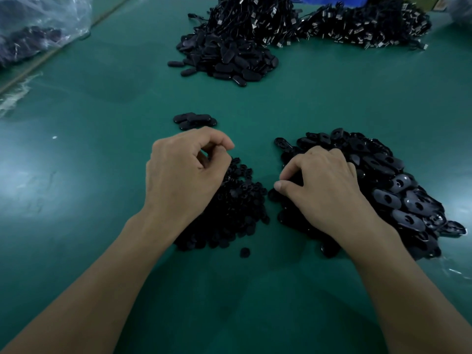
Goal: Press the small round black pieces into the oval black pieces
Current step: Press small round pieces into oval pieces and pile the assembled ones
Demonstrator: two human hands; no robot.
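Observation:
A heap of small round black pieces [240, 208] lies on the green table just left of centre. My left hand [184, 172] rests on its upper left side, fingers curled and pinched together; what they hold is hidden. To the right spreads a bigger heap of oval black pieces [398, 190], each with a hole. My right hand [324, 190] lies on that heap's left edge, thumb and fingers closing on dark pieces beneath. One round piece [244, 252] lies loose in front of the left heap.
A small cluster of oval pieces [194, 121] sits just beyond my left hand. Farther back lies a large mound of oval pieces [229, 57] and tangled black cords with metal ends [357, 24]. A clear plastic bag [38, 29] lies at the far left.

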